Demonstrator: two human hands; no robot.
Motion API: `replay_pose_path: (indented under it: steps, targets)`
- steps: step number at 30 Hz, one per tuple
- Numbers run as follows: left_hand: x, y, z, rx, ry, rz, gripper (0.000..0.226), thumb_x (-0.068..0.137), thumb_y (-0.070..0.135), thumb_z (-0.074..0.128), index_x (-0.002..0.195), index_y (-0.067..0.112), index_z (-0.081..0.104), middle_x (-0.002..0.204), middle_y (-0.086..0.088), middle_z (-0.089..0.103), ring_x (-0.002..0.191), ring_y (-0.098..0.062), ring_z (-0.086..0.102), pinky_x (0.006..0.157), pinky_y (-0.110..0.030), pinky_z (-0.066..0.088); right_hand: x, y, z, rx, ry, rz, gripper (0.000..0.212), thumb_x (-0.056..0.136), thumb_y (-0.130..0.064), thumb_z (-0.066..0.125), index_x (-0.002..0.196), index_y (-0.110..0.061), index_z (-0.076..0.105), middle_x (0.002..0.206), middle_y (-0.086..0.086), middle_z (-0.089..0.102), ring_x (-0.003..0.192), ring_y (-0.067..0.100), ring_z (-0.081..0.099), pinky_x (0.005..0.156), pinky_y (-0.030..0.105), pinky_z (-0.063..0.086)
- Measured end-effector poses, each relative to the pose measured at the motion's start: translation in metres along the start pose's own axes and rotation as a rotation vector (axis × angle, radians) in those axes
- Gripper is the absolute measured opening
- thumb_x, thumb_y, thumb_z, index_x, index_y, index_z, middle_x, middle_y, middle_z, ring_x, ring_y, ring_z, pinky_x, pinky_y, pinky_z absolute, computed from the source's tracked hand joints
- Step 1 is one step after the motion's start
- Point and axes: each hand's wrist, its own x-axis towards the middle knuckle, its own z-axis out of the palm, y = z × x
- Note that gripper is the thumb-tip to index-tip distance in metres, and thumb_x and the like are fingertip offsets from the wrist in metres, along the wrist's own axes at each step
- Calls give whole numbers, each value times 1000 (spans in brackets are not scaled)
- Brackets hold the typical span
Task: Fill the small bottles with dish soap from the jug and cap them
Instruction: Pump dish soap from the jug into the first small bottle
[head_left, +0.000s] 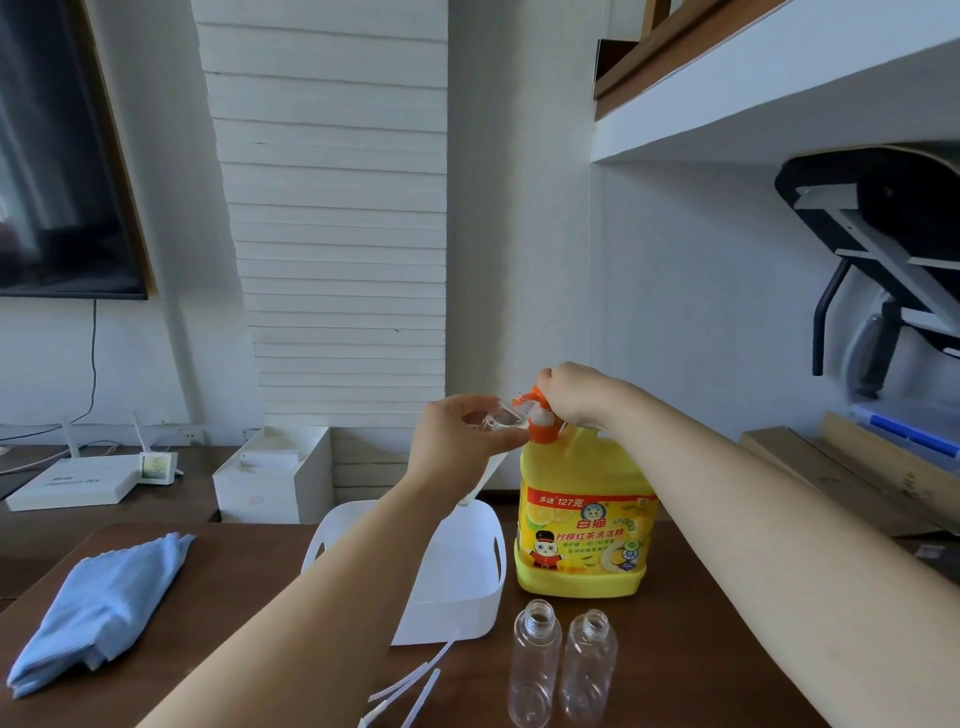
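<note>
Keeping the small clear plastic bottle (496, 418), pinched tilted in the left hand (457, 441), mouth-to-spout at the orange pump (525, 402) of the yellow soap jug (582, 525) matters while the right hand (576, 389) grips the pump's head. The bottle is probably empty, though glare obscures it. Two empty clear bottles (535, 670), a white basket (452, 618) and a blue cloth (104, 608) sit on the dark bench (260, 649), before a white slatted wall (337, 234).

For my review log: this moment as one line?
left hand holds small clear plastic bottle at spout | right hand grips orange pump on yellow soap jug | two empty bottles uncapped
</note>
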Motion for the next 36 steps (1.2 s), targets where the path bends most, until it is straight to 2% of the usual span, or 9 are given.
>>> replay_pose_path:
  steps: [4,8,10,14,17,20,25,30,36]
  targets:
    - [0,-7,1,39,17,-12,43,68,21,83,108,14,68,98,1,66,94,-16,63,78,-27,46,-3,-2,3,-34,-12,-14,37,101,-26,39,128,-1,42,113,16,54,88,18,43,74,27,36]
    - [0,-5,1,39,21,-23,34,68,20,84,99,19,69,88,5,64,90,-16,63,75,-27,47,-5,-2,-1,-1,-23,-24,37,101,-26,39,128,0,41,115,16,52,91,19,42,76,27,35]
    - [1,-1,0,34,24,-22,30,68,21,84,93,22,68,86,7,63,86,-14,62,72,-25,48,-6,-1,-4,48,-25,-27,34,100,-23,41,126,-1,41,106,14,47,92,20,41,78,28,35]
    - [4,3,0,35,32,-21,46,66,23,85,108,15,68,98,-1,66,94,-18,64,78,-29,48,-8,0,-7,123,-8,-13,23,100,-18,41,119,-5,43,101,9,41,93,22,41,80,28,36]
    - [4,2,0,29,34,-25,36,66,22,85,98,19,68,92,2,66,92,-18,65,78,-29,50,-8,-1,-7,143,-13,-9,23,99,-17,42,119,-6,43,100,9,40,92,22,41,80,28,35]
    - [3,-1,1,26,44,-24,45,66,22,84,108,14,68,92,3,66,88,-15,64,75,-27,49,-7,-2,-6,110,-6,-9,32,98,-17,45,125,-1,42,99,9,41,91,22,41,78,28,36]
    - [2,-4,1,29,44,-25,37,67,24,84,99,20,66,85,9,64,82,-10,62,69,-19,48,-4,-2,-4,1,-13,-24,39,98,-25,47,129,-2,41,105,13,46,92,20,42,77,28,37]
    - [0,-10,2,47,52,-45,55,67,24,84,117,13,65,107,-1,67,96,-15,62,78,-26,45,-4,-4,0,-66,-32,-40,38,102,-28,38,129,-1,40,108,14,50,91,19,43,76,27,36]
    - [-1,-2,3,15,47,-59,53,67,24,84,115,14,65,98,3,64,92,-14,62,79,-28,47,-4,-1,-4,-12,-28,-42,38,99,-26,43,128,-1,40,96,10,48,90,19,41,77,28,35]
